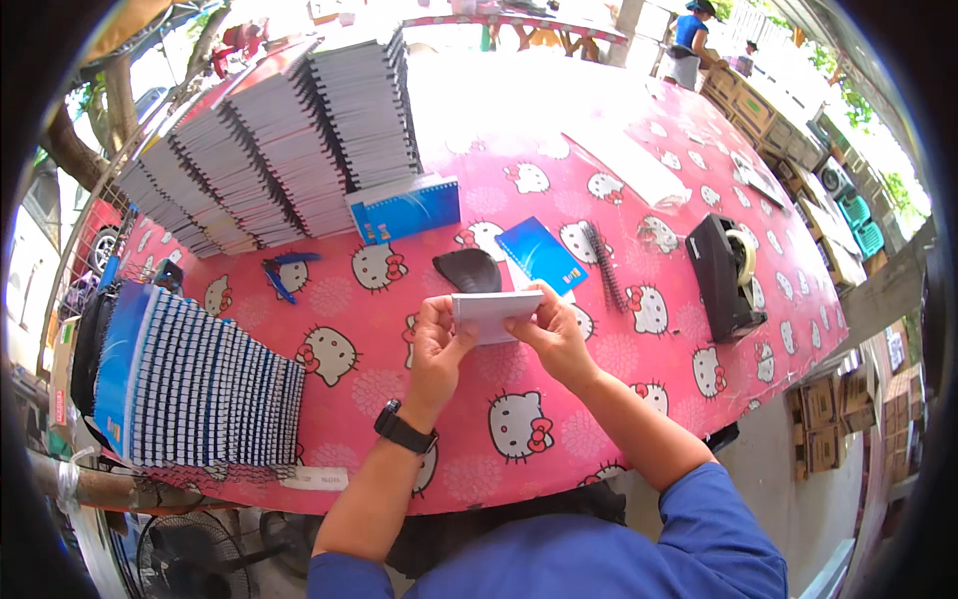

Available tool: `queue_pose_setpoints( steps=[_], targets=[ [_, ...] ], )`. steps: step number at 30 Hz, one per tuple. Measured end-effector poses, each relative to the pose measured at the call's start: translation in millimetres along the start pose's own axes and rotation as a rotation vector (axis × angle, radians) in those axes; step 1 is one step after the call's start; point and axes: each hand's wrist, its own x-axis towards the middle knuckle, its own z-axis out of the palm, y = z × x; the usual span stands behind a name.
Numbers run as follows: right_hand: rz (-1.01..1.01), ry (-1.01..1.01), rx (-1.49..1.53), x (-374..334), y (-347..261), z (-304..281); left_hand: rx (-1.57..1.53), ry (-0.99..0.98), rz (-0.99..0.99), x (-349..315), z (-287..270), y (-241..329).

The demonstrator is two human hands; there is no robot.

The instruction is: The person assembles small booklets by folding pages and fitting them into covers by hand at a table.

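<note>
1. Two hands, centre of frame, both ours. Left hand [439, 337]: half-curled, thumb on the near face, gripping the left end of one small rectangular white paper pad [491, 311]. Right hand [559, 337]: same pinch, thumb in front, on its right end.
2. Pad count: one, mid-frame, raised in front of us; sheets too fine to count.
3. One black wristwatch [405, 429], left wrist, below centre.
4. Just above the pad: one dark rounded object [467, 268], kind unclear.
5. Centre, slightly right: one blue-covered rectangular notebook [542, 253], white paper under it; beside it, one black spiral binding coil [605, 268].
6. Right of centre: one black tape dispenser [720, 280] with one pale tape roll [744, 255].
7. Left of centre: one pair of blue-handled pliers [289, 278].
8. Upper left: one big block of white-paged, black-spiral notebooks [289, 150], several rows, too many to count. One small blue-covered stack [411, 210] at its front.
9. Lower left: one long row of blue-covered spiral notebooks [210, 379], also uncountable.
10. All on one pink table cover [579, 434] printed with white cat faces.
11. Upper right, background: one person in a blue top [687, 35].
</note>
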Motion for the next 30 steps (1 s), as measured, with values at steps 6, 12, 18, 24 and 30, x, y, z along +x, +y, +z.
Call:
queue_pose_setpoints(
  steps=[6,12,18,24,30],
  targets=[
    [0.057,0.071,0.056,-14.9,4.8,10.4,0.121,0.013,-0.053,-7.9,17.8,-7.2],
    [0.08,0.059,0.024,-17.6,22.2,3.9,0.365,-0.033,-0.045,-5.7,13.2,-18.8],
    [0.23,-0.023,0.174,-8.3,-2.3,-5.9,0.06,0.011,-0.229,0.5,12.8,-1.8],
    [0.233,0.008,0.248,5.2,-13.3,-12.4,0.211,0.162,-0.132,-3.1,13.4,7.1],
    [0.244,0.027,0.268,-2.0,-13.6,-10.3,0.363,0.018,-0.059,1.7,12.1,2.4]
  ],
)
